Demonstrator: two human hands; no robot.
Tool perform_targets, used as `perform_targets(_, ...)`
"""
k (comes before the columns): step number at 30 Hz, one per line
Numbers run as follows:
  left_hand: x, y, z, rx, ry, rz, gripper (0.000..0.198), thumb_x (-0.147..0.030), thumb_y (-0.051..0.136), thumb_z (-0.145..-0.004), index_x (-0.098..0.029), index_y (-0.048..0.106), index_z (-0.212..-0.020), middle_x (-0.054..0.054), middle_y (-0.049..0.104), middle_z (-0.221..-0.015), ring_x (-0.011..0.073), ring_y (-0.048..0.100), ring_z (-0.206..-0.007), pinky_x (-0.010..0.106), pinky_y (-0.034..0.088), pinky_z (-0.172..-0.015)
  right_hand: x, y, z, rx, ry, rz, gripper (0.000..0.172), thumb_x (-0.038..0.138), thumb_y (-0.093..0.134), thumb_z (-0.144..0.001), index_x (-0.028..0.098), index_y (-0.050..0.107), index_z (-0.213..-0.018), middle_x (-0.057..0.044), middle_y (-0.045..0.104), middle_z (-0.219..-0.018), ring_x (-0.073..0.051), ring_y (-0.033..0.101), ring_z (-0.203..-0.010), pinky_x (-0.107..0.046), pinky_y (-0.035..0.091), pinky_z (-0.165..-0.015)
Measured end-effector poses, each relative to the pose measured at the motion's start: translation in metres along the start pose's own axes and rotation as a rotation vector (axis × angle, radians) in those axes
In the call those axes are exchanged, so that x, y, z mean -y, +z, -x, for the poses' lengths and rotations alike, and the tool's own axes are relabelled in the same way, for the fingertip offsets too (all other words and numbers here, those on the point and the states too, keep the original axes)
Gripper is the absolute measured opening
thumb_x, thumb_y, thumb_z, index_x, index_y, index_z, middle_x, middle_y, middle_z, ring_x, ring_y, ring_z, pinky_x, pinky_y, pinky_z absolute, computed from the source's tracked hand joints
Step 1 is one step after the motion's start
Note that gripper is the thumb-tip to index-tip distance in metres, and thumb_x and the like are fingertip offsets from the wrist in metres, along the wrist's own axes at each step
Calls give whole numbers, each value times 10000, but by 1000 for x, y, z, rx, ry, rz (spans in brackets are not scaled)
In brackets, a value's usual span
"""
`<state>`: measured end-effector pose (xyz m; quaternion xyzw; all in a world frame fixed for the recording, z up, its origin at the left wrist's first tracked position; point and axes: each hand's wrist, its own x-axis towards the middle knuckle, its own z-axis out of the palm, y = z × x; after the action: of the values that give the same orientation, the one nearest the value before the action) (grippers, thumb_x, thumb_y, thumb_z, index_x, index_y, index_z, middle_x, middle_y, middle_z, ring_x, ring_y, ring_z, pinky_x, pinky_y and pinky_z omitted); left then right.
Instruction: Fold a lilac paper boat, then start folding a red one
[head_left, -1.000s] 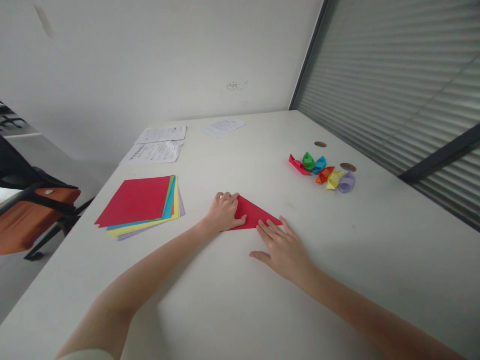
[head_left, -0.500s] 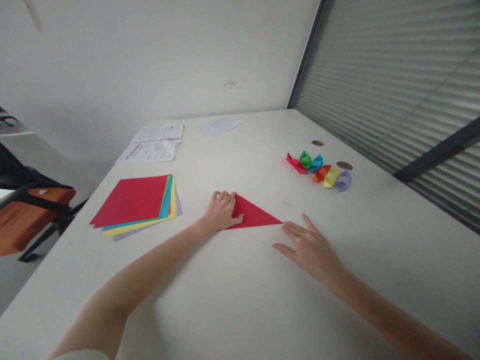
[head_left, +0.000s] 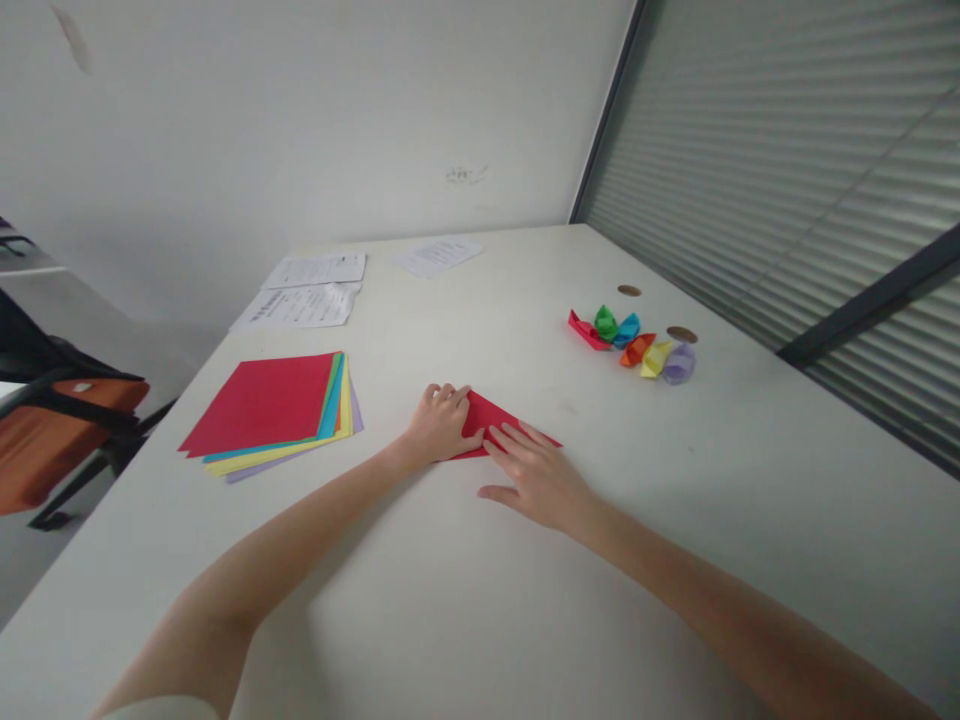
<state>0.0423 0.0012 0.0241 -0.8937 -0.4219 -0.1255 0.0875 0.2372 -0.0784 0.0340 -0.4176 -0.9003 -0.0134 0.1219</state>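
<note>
A red sheet of paper (head_left: 489, 408), folded into a triangle, lies on the white table in front of me. My left hand (head_left: 442, 423) rests on its left part, fingers slightly bent and thumb apart, pressing it down. Across the right part lies my right hand (head_left: 536, 475), fingers stretched out and thumb spread, its fingertips close to my left thumb. The hands cover much of the paper, and its right tip shows beyond my right fingers.
To the left lies a stack of coloured paper (head_left: 270, 400), red on top. Several small folded paper pieces (head_left: 637, 350) stand at the right, near two round table holes (head_left: 682, 334). Printed sheets (head_left: 304, 303) lie at the back left. An orange chair (head_left: 71, 420) stands beyond the left edge.
My right hand has slid left from the triangle's right tip along its lower edge and now covers part of the paper. My left hand has stayed in place.
</note>
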Motion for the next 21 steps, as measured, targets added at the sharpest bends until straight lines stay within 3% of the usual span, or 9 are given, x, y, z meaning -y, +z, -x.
perform_targets(11,3,-2,0,-10,-4,-5,465,-507,515,-864,-105,661,-1046,168,615,-1289,319,567,-1088,473,395,-949,-5,2,20,-5,53,-6,622,581,421,-928,103,587,-1291,-163,574,-1353,-283,530,-1280,-524,331,-1124)
perform_targets(17,9,1,1,-5,-3,2,677,-687,495,-816,-83,648,-1081,177,600,-1308,325,555,-1104,480,370,-971,-11,1,33,-62,60,3,548,520,454,-941,110,592,-1277,-161,588,-1339,-275,563,-1241,-539,313,-1111)
perform_targets(21,12,-1,3,7,-2,11,744,-743,467,-797,-81,647,-1084,183,601,-1303,327,554,-1102,486,351,-986,-20,-4,15,-158,96,-51,308,359,480,-963,175,702,-1075,-86,736,-1099,-225,671,-1021,-482,342,-1066)
